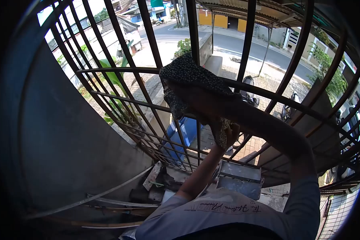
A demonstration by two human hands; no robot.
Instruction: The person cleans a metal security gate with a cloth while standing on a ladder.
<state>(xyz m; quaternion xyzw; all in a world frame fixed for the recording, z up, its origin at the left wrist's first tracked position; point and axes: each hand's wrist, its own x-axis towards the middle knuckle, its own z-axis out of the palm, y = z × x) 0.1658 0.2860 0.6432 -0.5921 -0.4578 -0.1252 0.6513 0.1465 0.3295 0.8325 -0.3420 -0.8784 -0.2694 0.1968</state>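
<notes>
A dark cloth with small light specks (192, 74) is draped around a horizontal rail of the metal grille (264, 93), near its middle. My right hand (200, 102) reaches in from the right and grips the cloth against the rail; its fingers are mostly hidden in shadow and folds. Lower down, my left hand (231, 136) is closed around a hanging, light-patterned end of the cloth, just below my right forearm. Upright bars (194, 36) of the grille pass behind and beside both hands.
A grey wall (76, 120) stands at the left. Below are a grey step-like block (240, 176), rubble (152, 176) and long thin strips (124, 204). Beyond the bars are a blue panel (184, 138), green plants (116, 76), parked motorbikes (248, 94) and a street (268, 56).
</notes>
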